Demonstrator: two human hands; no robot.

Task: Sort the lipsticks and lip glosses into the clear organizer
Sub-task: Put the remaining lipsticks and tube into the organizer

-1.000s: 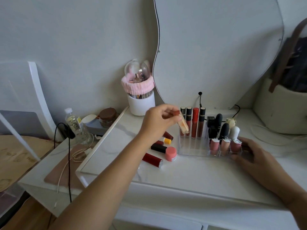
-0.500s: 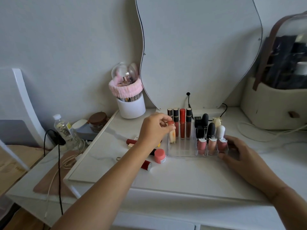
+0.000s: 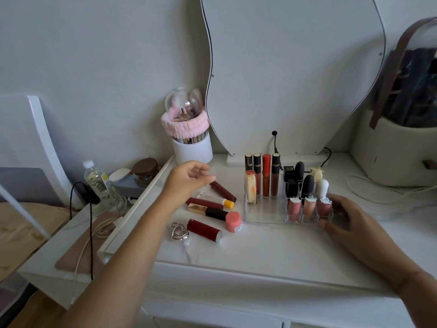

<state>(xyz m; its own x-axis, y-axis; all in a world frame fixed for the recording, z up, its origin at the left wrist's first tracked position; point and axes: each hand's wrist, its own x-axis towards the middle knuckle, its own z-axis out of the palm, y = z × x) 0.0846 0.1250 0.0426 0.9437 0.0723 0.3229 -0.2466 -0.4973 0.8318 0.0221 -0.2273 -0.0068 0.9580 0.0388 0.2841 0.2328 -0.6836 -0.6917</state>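
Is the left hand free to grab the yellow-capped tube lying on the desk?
Probably yes: the left hand is open and empty right beside the yellow-capped tube, which lies uncovered, though dark red tubes crowd both sides.

We identify this place as a home dressing area. A white vanity table (image 3: 260, 252) stands against a plain wall and carries a wavy-edged mirror (image 3: 295, 79), a white brush holder (image 3: 192, 151) wrapped in a pink headband (image 3: 184, 126), and a clear organizer (image 3: 264, 217) stocked with lipsticks (image 3: 307, 185). A cream bag (image 3: 390, 157) sits at the right.
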